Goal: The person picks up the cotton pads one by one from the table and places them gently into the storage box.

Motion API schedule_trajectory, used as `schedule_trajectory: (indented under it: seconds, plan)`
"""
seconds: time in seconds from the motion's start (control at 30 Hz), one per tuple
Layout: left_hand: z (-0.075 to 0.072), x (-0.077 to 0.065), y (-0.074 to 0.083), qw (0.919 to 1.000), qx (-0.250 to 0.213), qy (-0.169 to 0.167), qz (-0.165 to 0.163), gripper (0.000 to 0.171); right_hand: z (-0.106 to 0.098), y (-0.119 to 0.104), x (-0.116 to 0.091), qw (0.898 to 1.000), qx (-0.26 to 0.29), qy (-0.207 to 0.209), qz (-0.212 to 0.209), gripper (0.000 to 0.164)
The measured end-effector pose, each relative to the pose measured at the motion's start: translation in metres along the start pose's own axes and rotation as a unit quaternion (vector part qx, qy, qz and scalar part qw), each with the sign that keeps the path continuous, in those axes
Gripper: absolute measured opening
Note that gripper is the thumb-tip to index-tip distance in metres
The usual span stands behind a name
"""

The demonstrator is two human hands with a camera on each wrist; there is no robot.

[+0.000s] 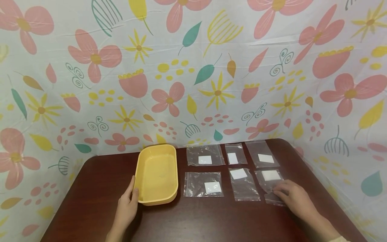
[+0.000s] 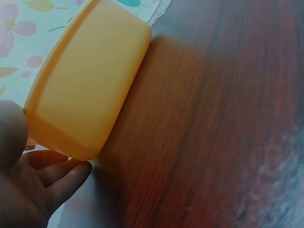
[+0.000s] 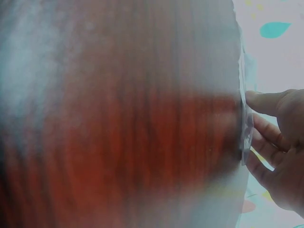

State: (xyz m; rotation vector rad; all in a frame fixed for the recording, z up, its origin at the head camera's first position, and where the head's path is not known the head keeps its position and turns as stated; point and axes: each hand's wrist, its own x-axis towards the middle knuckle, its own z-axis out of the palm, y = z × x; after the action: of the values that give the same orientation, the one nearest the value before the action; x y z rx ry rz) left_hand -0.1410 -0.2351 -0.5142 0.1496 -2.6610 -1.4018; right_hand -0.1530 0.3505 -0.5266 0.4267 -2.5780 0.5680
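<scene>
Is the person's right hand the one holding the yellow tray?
No, the left hand holds the yellow tray, while the right hand is at a clear plastic bag.

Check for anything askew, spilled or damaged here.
Nothing looks spilled or damaged. The six clear rectangular plastic bags form two rows at slightly different angles, only mildly untidy; the yellow rectangular tray is open side up and looks intact.
</scene>
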Motion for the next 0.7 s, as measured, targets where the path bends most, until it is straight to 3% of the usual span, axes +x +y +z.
schedule_trajectory:
  seconds: [0.7]
  plan:
    - [0.001,0.000,-0.001,1.0000,0.003,0.004,0.003,0.055,-0.014,-0.012,0.003,1.000,0.005,-0.001,0.020,0.024]
